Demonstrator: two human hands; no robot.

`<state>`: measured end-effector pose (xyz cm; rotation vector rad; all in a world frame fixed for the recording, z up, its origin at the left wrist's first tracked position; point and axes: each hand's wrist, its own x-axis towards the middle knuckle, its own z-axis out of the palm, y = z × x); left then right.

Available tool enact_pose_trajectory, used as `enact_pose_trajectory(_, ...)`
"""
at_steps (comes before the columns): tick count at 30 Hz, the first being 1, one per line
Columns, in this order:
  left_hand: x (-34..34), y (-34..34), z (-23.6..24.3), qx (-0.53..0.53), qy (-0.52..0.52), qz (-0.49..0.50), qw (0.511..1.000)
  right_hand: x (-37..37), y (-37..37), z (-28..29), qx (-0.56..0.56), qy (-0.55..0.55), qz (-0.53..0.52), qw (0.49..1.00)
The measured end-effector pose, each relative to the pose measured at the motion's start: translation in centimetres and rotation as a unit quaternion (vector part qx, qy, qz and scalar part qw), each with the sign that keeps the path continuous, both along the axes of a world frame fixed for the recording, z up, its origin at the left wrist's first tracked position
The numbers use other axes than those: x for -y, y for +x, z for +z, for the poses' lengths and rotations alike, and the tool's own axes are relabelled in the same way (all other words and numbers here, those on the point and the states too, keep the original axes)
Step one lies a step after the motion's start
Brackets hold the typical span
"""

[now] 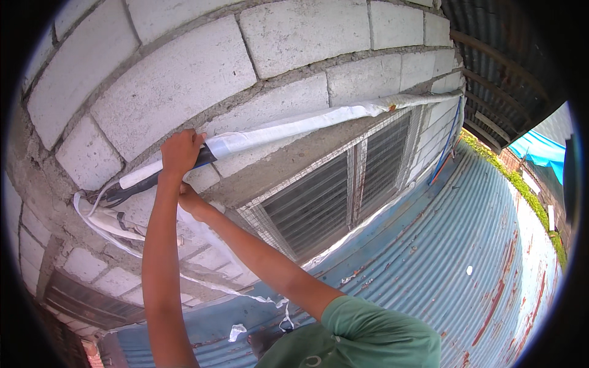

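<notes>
A long roll of white sheet, tarpaulin-like (288,127), runs slantwise along the block wall from the lower left up to the far right. Near its left end a black part (205,156) shows. My left hand (180,152) is wrapped round the roll there, fingers closed over it. Just below, my right hand (192,202) is closed, its fingertips partly hidden behind my left forearm; what it grips cannot be made out. Thin white material (211,239) hangs beneath it. White strips (107,231) loop loosely at the roll's left end.
Below the roll are louvred windows (325,199) covered by wire mesh. A rusty blue corrugated metal roof (417,245) spreads below and to the right. A white scrap (237,332) lies on it. A blue pipe (451,135) runs down the wall's far corner, under a dark roof overhang (500,55).
</notes>
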<state>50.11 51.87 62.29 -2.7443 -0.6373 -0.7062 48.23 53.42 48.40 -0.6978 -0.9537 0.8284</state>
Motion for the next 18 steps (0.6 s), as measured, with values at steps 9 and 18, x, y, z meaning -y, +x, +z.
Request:
enact_pose_trajectory(9, -1.2, -2.3, -1.9, -0.056, 0.081, -0.047, 0.994, 4.2, 2.9, -2.7, -0.192, 0.04, -0.211, 0.958)
enact_pose_trajectory(18, -0.7, -1.7, -1.4, -0.058, 0.037, -0.039, 0.997, 9.4, 12.9, 0.3, -0.39, 0.12, -0.049, 0.912)
